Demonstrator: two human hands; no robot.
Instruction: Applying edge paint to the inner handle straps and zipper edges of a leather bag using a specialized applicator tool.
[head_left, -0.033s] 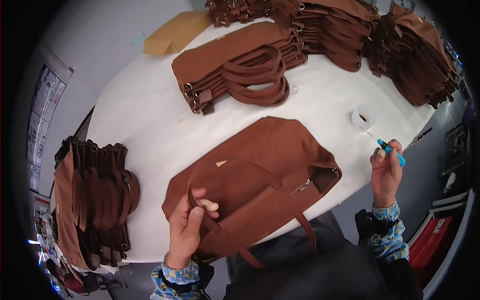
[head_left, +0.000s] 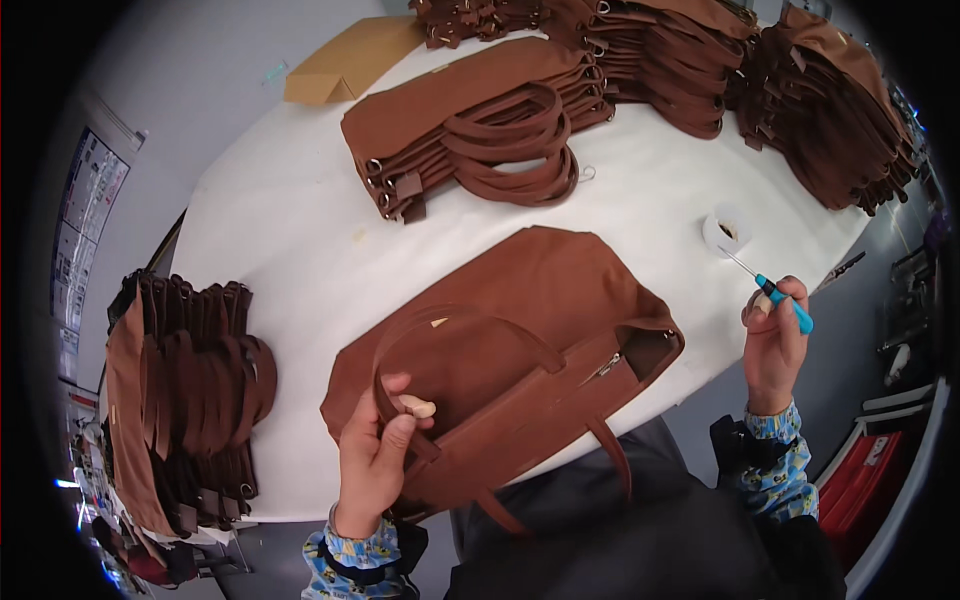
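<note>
A brown handbag (head_left: 500, 340) lies in front of me, its top edge and zip facing my body. My left hand (head_left: 375, 460) is closed round the base of the bag's far handle, the thumb pressed toward the fingers; a pale finger cot covers one fingertip. Off to the right, my right hand (head_left: 775, 345) grips a thin-tipped tool like an awl (head_left: 792, 305), with a turquoise and black handle. Its metal tip reaches the rim of a small white pot (head_left: 724, 230) with something dark inside. Whether the tip touches the pot I cannot tell.
Stacks of brown bags stand at the left (head_left: 190, 400), the far middle (head_left: 470, 130) and the far right (head_left: 830, 110) of the white table (head_left: 290, 220). Beside the far stack lies a tan cardboard piece (head_left: 350, 62). Red material (head_left: 870, 490) shows at lower right.
The view has shifted slightly. The tool's tip sits a little closer to the white pot's rim. My left hand keeps its hold on the handle.
</note>
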